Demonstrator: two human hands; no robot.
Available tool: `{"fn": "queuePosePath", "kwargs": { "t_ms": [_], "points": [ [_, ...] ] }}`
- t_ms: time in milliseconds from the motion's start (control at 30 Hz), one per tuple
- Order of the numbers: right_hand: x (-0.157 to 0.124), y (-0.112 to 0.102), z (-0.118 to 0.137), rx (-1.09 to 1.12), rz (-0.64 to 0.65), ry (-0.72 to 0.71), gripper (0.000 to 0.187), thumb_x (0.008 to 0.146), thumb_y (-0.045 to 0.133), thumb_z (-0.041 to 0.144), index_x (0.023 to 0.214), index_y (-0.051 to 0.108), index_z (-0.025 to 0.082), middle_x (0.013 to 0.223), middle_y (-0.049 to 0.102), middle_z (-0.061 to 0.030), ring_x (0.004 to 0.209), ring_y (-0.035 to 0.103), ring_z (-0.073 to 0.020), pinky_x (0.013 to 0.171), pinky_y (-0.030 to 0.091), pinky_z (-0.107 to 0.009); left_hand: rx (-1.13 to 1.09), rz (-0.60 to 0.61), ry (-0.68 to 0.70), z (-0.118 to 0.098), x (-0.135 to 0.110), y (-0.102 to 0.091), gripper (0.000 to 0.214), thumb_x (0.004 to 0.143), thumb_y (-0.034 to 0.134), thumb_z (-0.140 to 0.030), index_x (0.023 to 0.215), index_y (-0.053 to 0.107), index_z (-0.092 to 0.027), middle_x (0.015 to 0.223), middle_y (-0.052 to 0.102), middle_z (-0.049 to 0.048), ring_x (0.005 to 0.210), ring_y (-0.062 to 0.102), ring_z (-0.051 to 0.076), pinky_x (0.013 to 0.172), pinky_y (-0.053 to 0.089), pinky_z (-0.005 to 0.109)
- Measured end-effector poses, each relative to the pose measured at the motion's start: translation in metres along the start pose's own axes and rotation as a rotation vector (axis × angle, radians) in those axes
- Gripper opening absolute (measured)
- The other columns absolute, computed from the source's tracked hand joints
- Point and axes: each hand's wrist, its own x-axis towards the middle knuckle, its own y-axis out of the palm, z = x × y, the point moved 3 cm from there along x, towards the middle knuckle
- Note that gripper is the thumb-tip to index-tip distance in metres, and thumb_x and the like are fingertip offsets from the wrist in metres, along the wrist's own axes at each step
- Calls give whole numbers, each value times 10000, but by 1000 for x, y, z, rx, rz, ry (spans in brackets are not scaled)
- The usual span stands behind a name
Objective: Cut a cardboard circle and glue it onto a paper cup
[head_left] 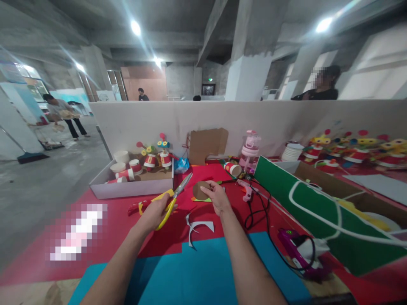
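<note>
My left hand (156,212) is closed around the yellow handles of a pair of scissors (182,185), whose metal blades point up and to the right. In my right hand (218,198) a round brown cardboard disc (201,191) is pinched between thumb and fingers. A bit of green and orange paper shows at the disc's lower edge; whether it is held too I cannot tell. Below the hands, curved white paper offcuts (192,231) lie on the red table covering (165,243). Blue sheets (181,275) are spread under my forearms.
A white box (136,189) at the left holds paper cups and two cup figures (164,157). To the right are a pink glue gun (245,190), black cable, a purple power strip (291,250) and a green-sided box (286,203). A white partition (152,116) stands behind.
</note>
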Motion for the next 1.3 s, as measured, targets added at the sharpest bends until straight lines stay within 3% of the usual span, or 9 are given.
{"fn": "queuePosePath", "kwargs": {
  "t_ms": [267,1000,1300],
  "points": [
    [-1,-1,2,27,-19,26,406,539,838,440,831,719,185,760,705,-5,702,612,-164,684,471,-284,-6,114,45,-8,-3,1,297,941,380,-503,983,430,-213,858,656,77,746,623,232,621,355,285],
    [-6,1,7,-129,101,12,310,617,765,383,862,731,198,808,721,-22,764,628,-189,702,465,-297,107,172,61,-11,-6,2,379,955,350,-488,1184,442,-201,984,676,132,875,658,278,667,412,306],
    [-7,2,8,-153,136,10,318,630,777,389,882,733,199,859,735,-30,810,643,-199,751,480,-314,51,180,76,-13,-5,0,375,949,351,-527,1082,470,-197,930,679,115,830,659,259,661,401,298]
  ]
}}
